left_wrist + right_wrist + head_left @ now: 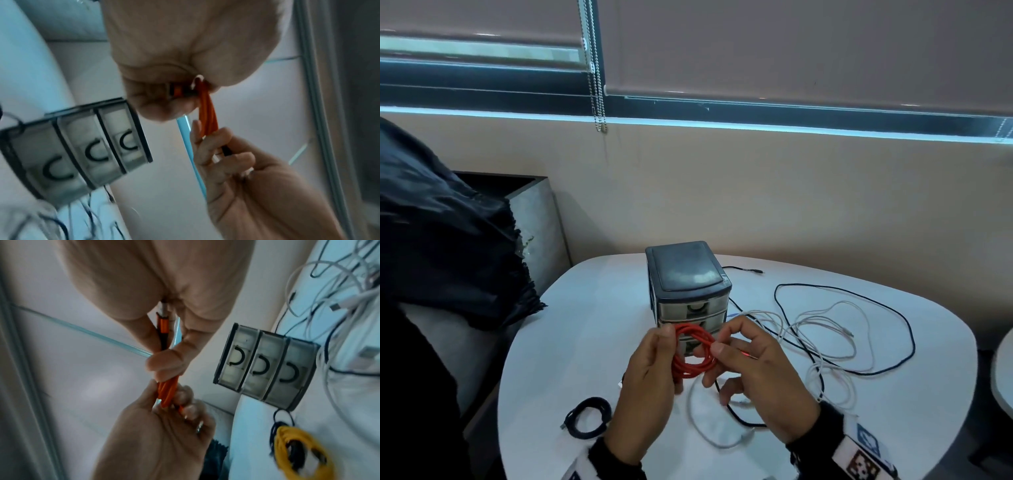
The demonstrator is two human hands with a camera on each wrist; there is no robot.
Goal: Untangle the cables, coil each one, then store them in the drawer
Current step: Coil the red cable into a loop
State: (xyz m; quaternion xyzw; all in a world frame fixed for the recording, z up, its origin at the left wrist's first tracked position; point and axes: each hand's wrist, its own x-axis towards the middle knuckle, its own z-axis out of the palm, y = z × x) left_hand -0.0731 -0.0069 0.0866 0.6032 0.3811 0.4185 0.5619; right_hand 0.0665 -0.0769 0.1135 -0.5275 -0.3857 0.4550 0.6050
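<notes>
A red cable, wound into a small coil, is held up in front of the grey three-drawer unit. My left hand grips the coil's left side with thumb and curled fingers. My right hand pinches the right side and holds the cable's plug end. In the wrist views the coil runs between both hands, and all three drawers are closed. Loose white cables and a long black cable lie tangled on the white table to the right.
A coiled black cable lies at the table's front left. A yellow coil shows in the right wrist view near the drawer unit. A white cable loop lies under my hands. Dark cloth hangs at the left, beyond the table edge.
</notes>
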